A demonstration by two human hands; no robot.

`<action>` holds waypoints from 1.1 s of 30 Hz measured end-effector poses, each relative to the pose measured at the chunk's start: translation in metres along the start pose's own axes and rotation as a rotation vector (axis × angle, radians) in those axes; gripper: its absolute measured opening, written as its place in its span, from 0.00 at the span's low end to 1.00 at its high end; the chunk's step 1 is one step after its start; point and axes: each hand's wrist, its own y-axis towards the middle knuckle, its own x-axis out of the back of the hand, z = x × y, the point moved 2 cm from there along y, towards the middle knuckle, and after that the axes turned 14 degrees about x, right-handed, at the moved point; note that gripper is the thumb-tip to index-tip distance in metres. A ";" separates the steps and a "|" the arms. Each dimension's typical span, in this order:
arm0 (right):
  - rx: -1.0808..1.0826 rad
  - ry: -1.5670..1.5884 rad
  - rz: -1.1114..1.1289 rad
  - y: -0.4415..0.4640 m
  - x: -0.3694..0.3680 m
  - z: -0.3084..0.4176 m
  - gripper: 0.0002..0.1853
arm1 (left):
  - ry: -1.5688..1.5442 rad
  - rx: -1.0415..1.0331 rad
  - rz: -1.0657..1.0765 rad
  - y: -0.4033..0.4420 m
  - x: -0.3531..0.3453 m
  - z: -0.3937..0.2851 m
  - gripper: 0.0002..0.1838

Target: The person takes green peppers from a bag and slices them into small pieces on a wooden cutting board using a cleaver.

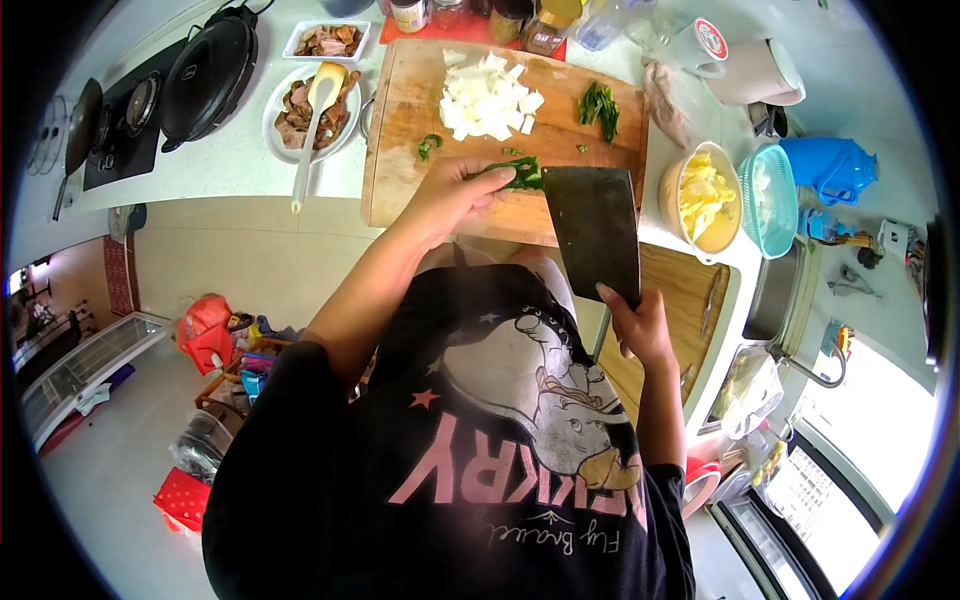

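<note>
My left hand (455, 198) pinches a dark green vegetable (525, 173) near the front edge of the wooden cutting board (400, 100); I cannot tell whether it is a pepper or leaves. In my right hand (640, 325) is the handle of a broad, dark cleaver (596, 228). Its blade lies just right of the green vegetable, its far end over the board. White chopped pieces (487, 98) are heaped farther back on the board. To their right sits a small pile of cut greens (599, 110), and a few green scraps (429, 147) lie at the left.
Left of the board are a plate of meat slices (280, 138) with a spatula (318, 115) across it and a smaller meat dish (325, 41). At the right stand a bowl of yellow pieces (672, 195) and a turquoise basket (768, 240). Jars (545, 28) line the back.
</note>
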 end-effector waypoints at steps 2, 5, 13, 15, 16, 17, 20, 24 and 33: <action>-0.012 0.001 0.011 0.001 0.001 -0.004 0.27 | 0.009 -0.011 -0.004 0.000 0.000 -0.002 0.13; -0.005 -0.013 -0.008 0.004 0.003 -0.004 0.28 | 0.032 -0.006 0.013 0.001 -0.002 0.003 0.12; -0.012 0.041 0.034 0.009 0.000 -0.005 0.29 | -0.096 -0.009 0.061 0.006 -0.001 -0.004 0.13; -0.043 0.072 0.042 0.010 0.001 -0.003 0.29 | -0.098 0.007 0.049 0.006 -0.001 -0.006 0.13; -0.048 0.093 0.049 0.011 0.002 -0.004 0.29 | -0.101 0.011 0.043 0.007 -0.002 -0.008 0.13; -0.052 0.112 0.057 0.011 0.006 -0.005 0.29 | -0.098 0.002 0.052 0.007 -0.006 -0.008 0.14; -0.069 0.088 0.058 0.016 0.012 0.000 0.28 | -0.098 -0.010 0.073 0.010 -0.009 -0.008 0.14; 0.334 -0.155 -0.029 0.023 0.021 -0.018 0.19 | -0.207 -0.007 0.090 0.014 -0.023 -0.006 0.13; 0.728 -0.427 -0.149 0.034 0.022 -0.033 0.09 | -0.403 -0.059 0.085 0.009 -0.046 -0.006 0.12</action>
